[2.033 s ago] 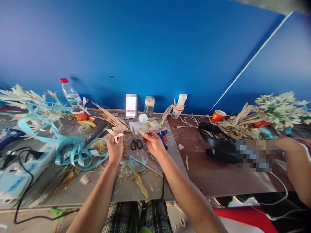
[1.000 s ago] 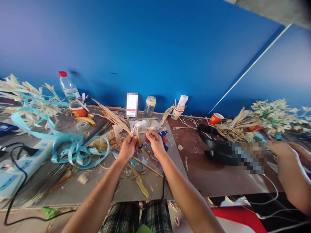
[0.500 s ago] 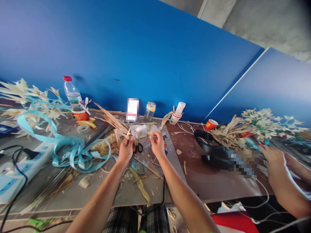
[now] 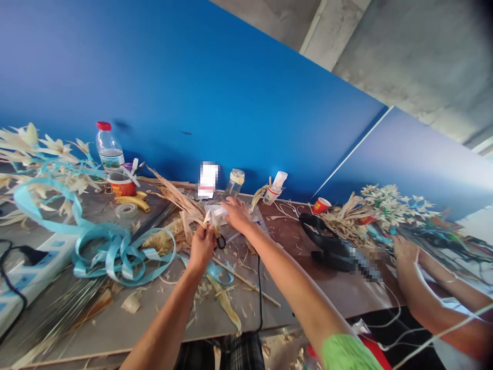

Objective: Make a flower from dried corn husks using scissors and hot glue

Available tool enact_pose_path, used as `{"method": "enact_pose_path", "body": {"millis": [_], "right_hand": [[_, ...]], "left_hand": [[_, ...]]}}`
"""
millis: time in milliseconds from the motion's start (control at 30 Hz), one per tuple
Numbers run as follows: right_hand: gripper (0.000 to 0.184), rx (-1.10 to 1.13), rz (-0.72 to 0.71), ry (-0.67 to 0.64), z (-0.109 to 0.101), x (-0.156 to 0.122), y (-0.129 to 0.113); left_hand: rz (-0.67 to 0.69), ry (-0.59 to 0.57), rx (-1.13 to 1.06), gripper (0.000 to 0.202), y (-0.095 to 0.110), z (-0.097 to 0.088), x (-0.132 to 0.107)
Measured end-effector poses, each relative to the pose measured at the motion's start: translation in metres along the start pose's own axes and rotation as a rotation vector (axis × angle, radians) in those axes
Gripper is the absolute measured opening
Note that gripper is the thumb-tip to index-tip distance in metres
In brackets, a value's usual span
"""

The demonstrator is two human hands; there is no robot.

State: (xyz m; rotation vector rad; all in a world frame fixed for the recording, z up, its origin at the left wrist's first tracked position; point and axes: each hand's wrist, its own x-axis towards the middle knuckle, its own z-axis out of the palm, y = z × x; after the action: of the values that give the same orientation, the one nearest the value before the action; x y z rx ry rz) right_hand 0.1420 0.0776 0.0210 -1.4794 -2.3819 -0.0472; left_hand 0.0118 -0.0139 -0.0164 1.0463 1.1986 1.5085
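Observation:
My left hand (image 4: 201, 246) is closed in a pinch on a small bundle of dried husk strips (image 4: 208, 219) held upright above the grey board (image 4: 162, 303). My right hand (image 4: 235, 214) reaches farther back over a white piece of paper (image 4: 216, 210), near a glass jar (image 4: 232, 183); its fingers are curled and whether it holds anything is hidden. Black-handled scissors (image 4: 221, 241) lie just under my left hand.
Blue ribbon loops (image 4: 115, 252), a water bottle (image 4: 109, 149), a red cup (image 4: 121, 186), tape roll (image 4: 126, 210) and a power strip (image 4: 34, 267) lie left. A black tray (image 4: 331, 246) and husk flowers (image 4: 389, 208) sit right, beside another person's arms (image 4: 427, 303).
The camera has tilted up and to the right. My right hand left the husk bundle and reached back toward the white paper; my left hand keeps hold of the bundle.

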Motion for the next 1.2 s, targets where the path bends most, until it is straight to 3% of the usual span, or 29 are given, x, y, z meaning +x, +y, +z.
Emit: {"method": "enact_pose_path", "body": {"millis": [67, 167, 300, 433, 633, 733, 900, 1000, 1200], "right_hand": [[0.037, 0.077, 0.015, -0.117, -0.002, 0.017, 0.005], [0.021, 0.257, 0.192, -0.203, -0.004, 0.04, 0.016], [0.024, 0.33, 0.361, -0.179, 0.002, 0.056, 0.032], [0.033, 0.404, 0.536, -0.161, 0.023, 0.054, 0.038], [0.033, 0.373, 0.628, -0.094, 0.041, 0.053, 0.034], [0.028, 0.28, 0.611, -0.057, 0.04, 0.054, 0.03], [0.035, 0.131, 0.538, 0.046, 0.031, 0.047, 0.022], [0.04, 0.018, 0.349, 0.08, 0.021, 0.04, 0.024], [0.044, -0.093, 0.026, -0.095, 0.008, 0.018, 0.033]], "left_hand": [[0.006, -0.004, -0.023, 0.031, 0.0, -0.001, 0.0], [0.001, -0.001, -0.042, 0.029, -0.001, 0.0, 0.001], [-0.013, 0.01, -0.057, 0.028, -0.001, 0.001, 0.001], [-0.022, 0.001, -0.034, 0.029, -0.002, 0.0, 0.0], [-0.057, 0.006, 0.026, 0.031, 0.005, 0.001, -0.003], [-0.043, 0.016, 0.044, 0.031, 0.007, 0.002, -0.004], [-0.03, 0.004, 0.053, 0.031, 0.003, 0.002, -0.003], [-0.06, -0.008, 0.039, 0.03, 0.0, 0.002, -0.002], [-0.061, -0.002, 0.028, 0.031, 0.002, 0.003, -0.003]]}}
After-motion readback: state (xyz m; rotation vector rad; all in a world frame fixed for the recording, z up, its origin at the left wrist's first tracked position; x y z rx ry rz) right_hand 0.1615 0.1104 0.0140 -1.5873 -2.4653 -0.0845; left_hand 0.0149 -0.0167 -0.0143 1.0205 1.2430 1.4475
